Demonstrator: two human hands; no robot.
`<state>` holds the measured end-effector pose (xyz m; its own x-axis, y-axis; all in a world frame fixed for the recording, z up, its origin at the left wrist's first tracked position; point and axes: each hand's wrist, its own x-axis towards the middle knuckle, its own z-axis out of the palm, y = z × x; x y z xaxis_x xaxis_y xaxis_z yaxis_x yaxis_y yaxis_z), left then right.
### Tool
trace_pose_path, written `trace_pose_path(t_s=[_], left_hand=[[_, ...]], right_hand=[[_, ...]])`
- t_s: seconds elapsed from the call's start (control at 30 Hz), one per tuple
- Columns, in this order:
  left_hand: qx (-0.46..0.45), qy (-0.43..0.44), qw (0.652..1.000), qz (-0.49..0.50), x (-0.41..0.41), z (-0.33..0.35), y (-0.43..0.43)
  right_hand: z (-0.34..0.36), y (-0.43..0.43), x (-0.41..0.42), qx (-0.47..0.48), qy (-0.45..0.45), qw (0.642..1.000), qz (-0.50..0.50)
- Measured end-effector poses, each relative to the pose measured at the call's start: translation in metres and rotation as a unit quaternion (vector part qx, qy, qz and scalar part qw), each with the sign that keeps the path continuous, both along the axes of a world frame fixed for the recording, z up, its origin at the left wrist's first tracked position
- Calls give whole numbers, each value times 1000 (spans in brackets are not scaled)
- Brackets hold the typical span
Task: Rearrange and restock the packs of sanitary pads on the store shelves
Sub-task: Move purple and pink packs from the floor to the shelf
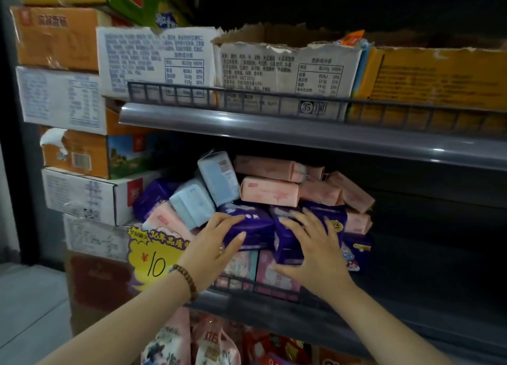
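Packs of sanitary pads lie heaped on the middle shelf (411,326). Pink packs (270,191) are stacked on top, light blue packs (218,176) lean at the left, and purple packs sit below them. My left hand (212,248) grips the left purple pack (255,224), fingers over its top and thumb on its front. My right hand (312,250) lies on the right purple pack (333,219) with fingers spread over its front and top. Under the purple packs stand pale pink and teal packs (247,265) behind the wire rail.
A yellow price sign (153,254) marked 10 hangs at the shelf's left front. Cardboard cartons (79,194) are stacked at the left. The upper shelf (274,128) holds torn open cartons (288,73). Right of the heap the middle shelf is dark. Snack bags (208,342) hang below.
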<state>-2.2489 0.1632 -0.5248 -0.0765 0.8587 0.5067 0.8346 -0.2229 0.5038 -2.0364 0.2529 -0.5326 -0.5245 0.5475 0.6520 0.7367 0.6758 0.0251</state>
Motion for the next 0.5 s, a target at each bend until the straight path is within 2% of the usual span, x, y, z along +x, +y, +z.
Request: trace_pose_path(t_s=[0.07, 0.17, 0.23, 0.37, 0.5], left_hand=[[7, 77, 997, 18, 5, -1, 4], [8, 205, 969, 139, 7, -2, 19], [-3, 247, 954, 171, 8, -4, 29], [17, 236, 946, 223, -3, -6, 45], [-49, 267, 946, 177, 0, -8, 48]], right_hand=[[-4, 5, 0, 27, -36, 999, -30], [-5, 9, 3, 53, -36, 998, -25], [-7, 11, 7, 65, -32, 997, -22], [-9, 14, 10, 65, -10, 998, -11], [-8, 16, 17, 13, -6, 1000, 3]])
